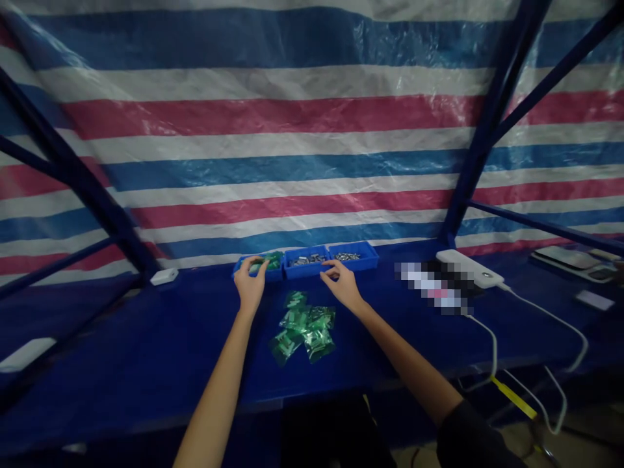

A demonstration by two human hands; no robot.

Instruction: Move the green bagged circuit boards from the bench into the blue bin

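Note:
My left hand [250, 286] reaches over the left blue bin [273, 275], which holds green packets [273, 260]. Its fingers curl, with a gap between thumb and forefinger, and I see nothing held. My right hand [342, 285] is at the front right corner of the middle blue bin [305, 270], where small metal parts [306, 259] lie. Thumb and forefinger are apart there, with nothing visible between them. Between my forearms, several clear green packets [307, 325] lie in a loose heap on the blue tabletop [195, 344].
A right-hand blue bin [358, 262] holds more small metal parts. To the right lie a white power bank [468, 268] with a white cable [546, 315] and a blurred-out device [436, 286]. Blue metal posts [470, 169] and a striped sheet [292, 143] stand behind.

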